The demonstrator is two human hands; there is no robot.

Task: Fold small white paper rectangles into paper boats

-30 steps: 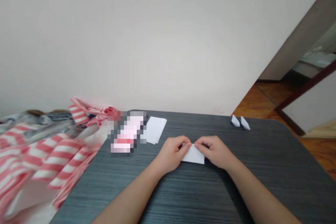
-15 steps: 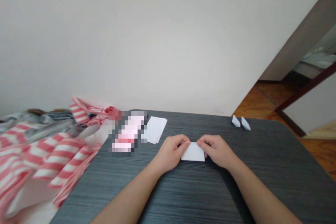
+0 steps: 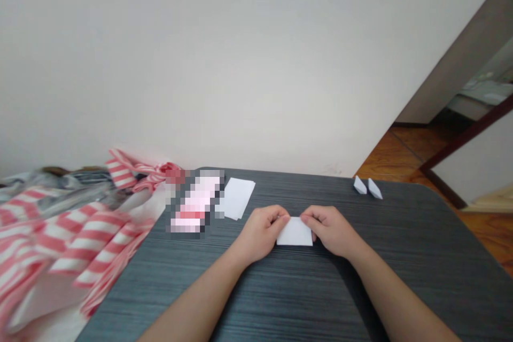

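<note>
Between my hands is a small white sheet of paper point(image 3: 294, 232), roughly rectangular, just over the dark table. My left hand point(image 3: 264, 231) pinches its upper left corner between thumb and fingers. At the upper right corner, my right hand point(image 3: 327, 228) grips the paper the same way. Both thumbs lie on top, and the fingertips behind the sheet are partly hidden. Whether the paper is folded double cannot be made out.
On the dark wood-grain table point(image 3: 256, 299), white paper sheets point(image 3: 239, 197) lie beside a blurred-out pink item point(image 3: 196, 203). Two folded paper pieces point(image 3: 375, 189) stand at the back right. Striped cloth point(image 3: 84, 235) is heaped at left; a wall point(image 3: 240, 64) rises behind.
</note>
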